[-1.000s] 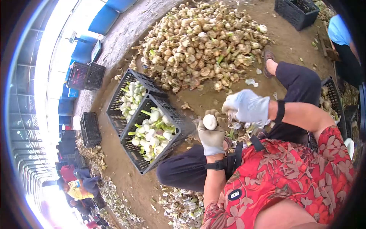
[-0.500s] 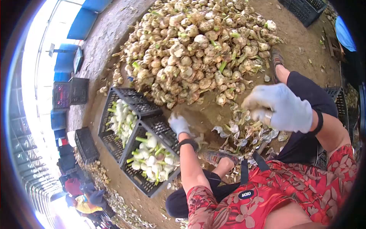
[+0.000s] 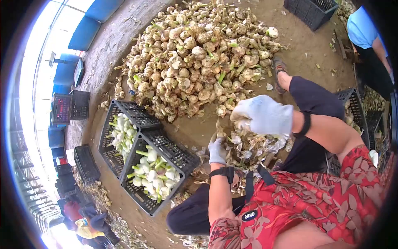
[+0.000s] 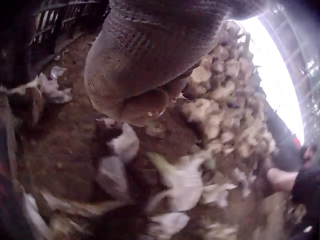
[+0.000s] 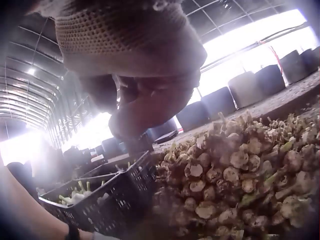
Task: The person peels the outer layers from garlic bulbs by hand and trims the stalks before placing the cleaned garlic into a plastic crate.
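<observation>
My gloved left hand point(image 3: 217, 151) is low over the ground between the garlic pile point(image 3: 186, 62) and my lap. Its fingers curl inward, and a brownish stalk-like tip of a garlic bulb point(image 3: 218, 125) pokes up past them; the rest is hidden. In the left wrist view the folded glove point(image 4: 140, 75) hangs above scattered skins point(image 4: 185, 185). My gloved right hand point(image 3: 263, 116) is raised at the near edge of the pile with its fingers curled in. The right wrist view shows that hand point(image 5: 135, 75) from below, and no held thing stands out there.
Two black mesh crates of trimmed white garlic point(image 3: 155, 174) stand at my left; the nearer crate point(image 3: 170, 147) is beside my knee. Peeled skins point(image 3: 257, 151) litter the ground between my legs. More crates, one at the far right point(image 3: 311, 14), and a person in light blue point(image 3: 365, 31) are farther off.
A white bulb was in my left hand; that hand went out to the crates, then came back right without it. My right hand rose, then returned near the pile. The head view shifted.
</observation>
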A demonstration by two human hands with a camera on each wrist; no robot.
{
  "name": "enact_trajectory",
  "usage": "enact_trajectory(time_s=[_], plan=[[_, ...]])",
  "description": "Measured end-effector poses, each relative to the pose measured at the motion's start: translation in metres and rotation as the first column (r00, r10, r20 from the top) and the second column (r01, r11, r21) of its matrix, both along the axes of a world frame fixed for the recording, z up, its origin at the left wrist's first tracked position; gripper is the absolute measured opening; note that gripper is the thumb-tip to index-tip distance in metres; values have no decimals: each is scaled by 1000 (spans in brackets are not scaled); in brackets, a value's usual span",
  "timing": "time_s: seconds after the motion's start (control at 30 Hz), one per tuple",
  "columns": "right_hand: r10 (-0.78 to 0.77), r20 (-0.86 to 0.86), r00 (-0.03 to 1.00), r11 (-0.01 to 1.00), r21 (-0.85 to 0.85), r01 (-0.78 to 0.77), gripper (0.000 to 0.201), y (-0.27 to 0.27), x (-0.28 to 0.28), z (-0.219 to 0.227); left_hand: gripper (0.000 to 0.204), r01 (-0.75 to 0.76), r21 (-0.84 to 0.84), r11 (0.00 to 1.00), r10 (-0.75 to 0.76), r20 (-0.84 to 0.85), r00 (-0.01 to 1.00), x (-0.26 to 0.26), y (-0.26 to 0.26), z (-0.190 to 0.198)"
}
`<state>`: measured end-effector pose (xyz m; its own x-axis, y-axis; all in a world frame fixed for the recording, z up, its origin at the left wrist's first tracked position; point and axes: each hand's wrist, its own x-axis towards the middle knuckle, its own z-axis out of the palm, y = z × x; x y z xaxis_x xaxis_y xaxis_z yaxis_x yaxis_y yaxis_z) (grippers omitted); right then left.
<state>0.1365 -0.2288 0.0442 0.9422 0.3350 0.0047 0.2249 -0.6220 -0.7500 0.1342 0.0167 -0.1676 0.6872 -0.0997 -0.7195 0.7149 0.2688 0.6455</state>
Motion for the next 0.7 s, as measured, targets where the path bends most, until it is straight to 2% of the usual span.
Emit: enact_trajectory(time_s=[0.03, 0.07, 0.13, 0.17, 0.23, 0.27, 0.3, 0.33, 0.4, 0.47, 0.5, 0.6, 0.7], plan=[[-9, -2, 1000, 1000, 1, 9, 26, 3, -4, -8, 36, 23, -147, 989, -16, 48, 999, -5, -7, 22], [-50, -48, 998, 999, -3, 50, 29, 7, -8, -13, 40, 52, -222, 974, -29, 107, 994, -12, -16, 53], [-134, -138, 981, 991, -16, 133, 37, 15, -16, -20, 43, 123, -267, 956, -44, 284, 958, -28, -28, 106], [-125, -211, 970, 985, 95, 147, 40, 18, -21, -26, 50, 168, -264, 950, -65, 358, 932, -35, -25, 118], [-73, -347, 935, 931, 313, 189, 47, 27, -32, -31, 54, 125, -216, 968, -7, 477, 879, -56, -34, 151], [-55, -365, 929, 908, 370, 199, 48, 31, -39, -27, 56, 99, -190, 977, 17, 530, 848, -68, -38, 169], [-35, -385, 922, 879, 427, 211, 49, 36, -47, -18, 63, 84, -5, 996, -67, 553, 830, -76, -44, 186], [-12, -406, 914, 847, 482, 225, 50, 42, -54, -10, 50, 59, 135, 989, -134, 661, 738, -83, -44, 180], [-16, -363, 932, 834, 509, 213, 40, 49, -66, -3, 56, 34, 107, 994, -95, 637, 765, -97, -38, 187], [31, -318, 947, 789, 590, 172, 32, 51, -71, -12, 60, 75, -74, 994, -11, 635, 772, -107, -26, 196], [51, -360, 931, 772, 605, 192, 31, 51, -75, -9, 63, 95, -165, 982, 31, 629, 777, -110, -22, 199], [114, -479, 870, 720, 644, 260, 26, 50, -85, 7, 68, 65, -210, 976, 84, 630, 772, -118, -21, 196], [181, -522, 834, 716, 651, 252, 29, 45, -85, -3, 65, 94, -245, 965, 77, 605, 792, -125, -20, 196]])
